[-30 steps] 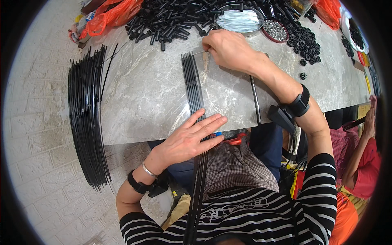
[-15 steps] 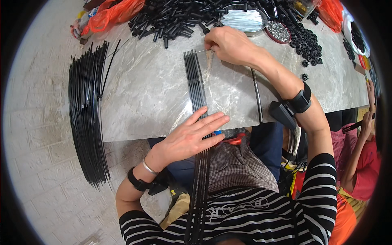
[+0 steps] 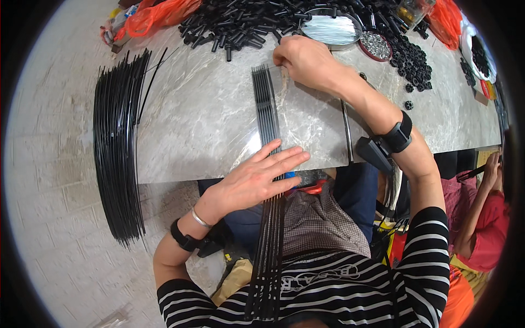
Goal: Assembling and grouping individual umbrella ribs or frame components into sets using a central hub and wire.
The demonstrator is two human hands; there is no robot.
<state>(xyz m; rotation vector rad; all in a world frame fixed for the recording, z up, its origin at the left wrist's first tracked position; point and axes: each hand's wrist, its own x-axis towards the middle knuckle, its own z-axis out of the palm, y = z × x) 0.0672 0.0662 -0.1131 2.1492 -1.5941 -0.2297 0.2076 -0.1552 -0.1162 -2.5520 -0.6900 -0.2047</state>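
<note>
My left hand (image 3: 254,177) lies with fingers stretched out across a row of thin black rods (image 3: 266,106), pressing them near the table's front edge. The rods lie side by side; their near ends hang past the edge over my lap. Just right of their far ends, my right hand (image 3: 309,63) is closed in a pinch. A thin metal wire, faint here, runs between its fingertips and the rod ends; the fingertips themselves are partly hidden. A dark metal bar (image 3: 346,131) lies on the table below my right forearm.
A large bundle of black rods (image 3: 117,147) overhangs the table's left edge. Along the back are a heap of black plastic tubes (image 3: 235,27), a round tray of pale wires (image 3: 332,30), a dish of small metal parts (image 3: 375,46) and black ring-shaped parts (image 3: 413,68). Another person (image 3: 481,218) sits at right.
Both hands keep nearly the same places at the rods. The wire at my right fingertips shows less clearly than before. The whole view has shifted slightly.
</note>
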